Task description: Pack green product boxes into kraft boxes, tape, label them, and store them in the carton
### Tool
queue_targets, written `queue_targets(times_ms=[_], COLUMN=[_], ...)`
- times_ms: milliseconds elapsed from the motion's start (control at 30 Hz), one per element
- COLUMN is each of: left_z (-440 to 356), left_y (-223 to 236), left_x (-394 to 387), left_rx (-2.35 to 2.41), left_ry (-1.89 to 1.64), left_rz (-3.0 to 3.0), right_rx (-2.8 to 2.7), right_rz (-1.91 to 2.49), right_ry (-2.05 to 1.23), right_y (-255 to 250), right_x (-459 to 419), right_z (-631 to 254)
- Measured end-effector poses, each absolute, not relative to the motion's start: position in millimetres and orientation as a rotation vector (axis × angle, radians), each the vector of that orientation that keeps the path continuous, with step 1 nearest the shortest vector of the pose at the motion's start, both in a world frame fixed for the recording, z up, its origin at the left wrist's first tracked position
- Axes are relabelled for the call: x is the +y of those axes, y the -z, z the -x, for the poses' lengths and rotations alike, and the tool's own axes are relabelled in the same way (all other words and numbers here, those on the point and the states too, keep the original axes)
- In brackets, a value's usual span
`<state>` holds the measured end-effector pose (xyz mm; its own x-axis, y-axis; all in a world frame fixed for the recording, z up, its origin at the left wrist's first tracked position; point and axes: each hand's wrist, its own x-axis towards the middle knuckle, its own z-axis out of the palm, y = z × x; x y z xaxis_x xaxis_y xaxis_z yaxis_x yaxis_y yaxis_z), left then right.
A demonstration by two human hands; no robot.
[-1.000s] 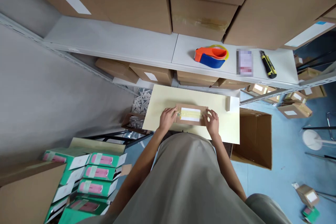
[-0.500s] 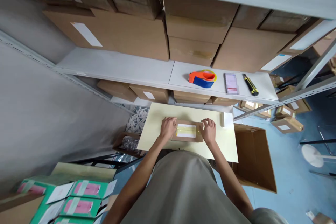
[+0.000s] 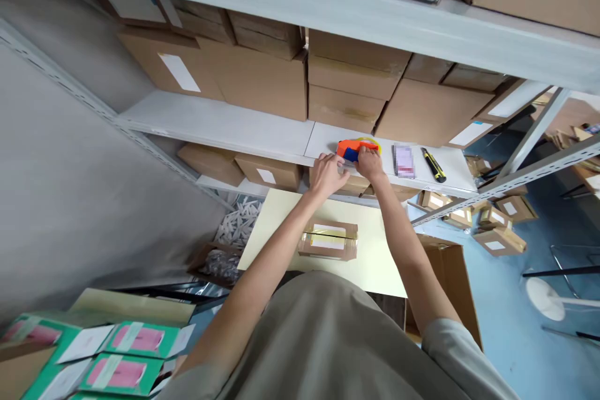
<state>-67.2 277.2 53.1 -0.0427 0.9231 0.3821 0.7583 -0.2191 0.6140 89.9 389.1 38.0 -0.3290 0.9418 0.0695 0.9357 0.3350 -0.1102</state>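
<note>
On the shelf, my right hand is closed over an orange and blue tape dispenser, which carries a yellow-rimmed roll. My left hand is at the dispenser's left front end, fingers spread and holding nothing; whether the fingertips touch it I cannot tell. Below my forearms a small cardboard box lies shut on the pale yellow tabletop, with a white label and clear yellowish tape across its top.
Right of the dispenser lie a blurred pinkish packet and a black and yellow box cutter. Cardboard boxes fill the shelf behind. A large open carton stands right of the table. Green and pink boxes are at lower left.
Both hands have left the cardboard box and reached forward to the shelf. My right hand has taken hold of the tape dispenser. The camera view has tilted up.
</note>
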Motion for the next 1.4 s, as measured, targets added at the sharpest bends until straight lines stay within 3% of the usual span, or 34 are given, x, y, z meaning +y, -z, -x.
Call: queue_targets(times_ms=[267, 333, 467, 567, 933, 1133, 1400], left_z=[66, 71, 76, 74, 88, 124, 136], left_y=[11, 25, 46, 57, 65, 54, 37], left_x=[194, 159, 92, 59, 36, 55, 95], left_rx=[1.702, 1.695, 1.667, 1.653, 1.647, 1.714, 1.553], left_ry=[-1.166, -1.194, -1.171, -1.159, -1.194, -1.396, -1.248], left_rz=[-1.755, -1.674, -1.547, -1.510, -1.542, -1.204, -1.148], right_rx=[-2.330, -2.164, -1.599, -1.253, -0.992, -1.160, -1.452], right_rz=[1.675, 1.568, 1.203, 1.178, 1.137, 1.154, 1.061], right_ry=[-0.296, -0.558, -1.379, -1.645, -1.898, -1.979, -2.157], right_y=[-27, -9, 38, 65, 68, 62, 57], right_x=[352, 307, 195, 135, 111, 112, 115], right_z=[-116, -121, -111, -94, -80, -83, -102])
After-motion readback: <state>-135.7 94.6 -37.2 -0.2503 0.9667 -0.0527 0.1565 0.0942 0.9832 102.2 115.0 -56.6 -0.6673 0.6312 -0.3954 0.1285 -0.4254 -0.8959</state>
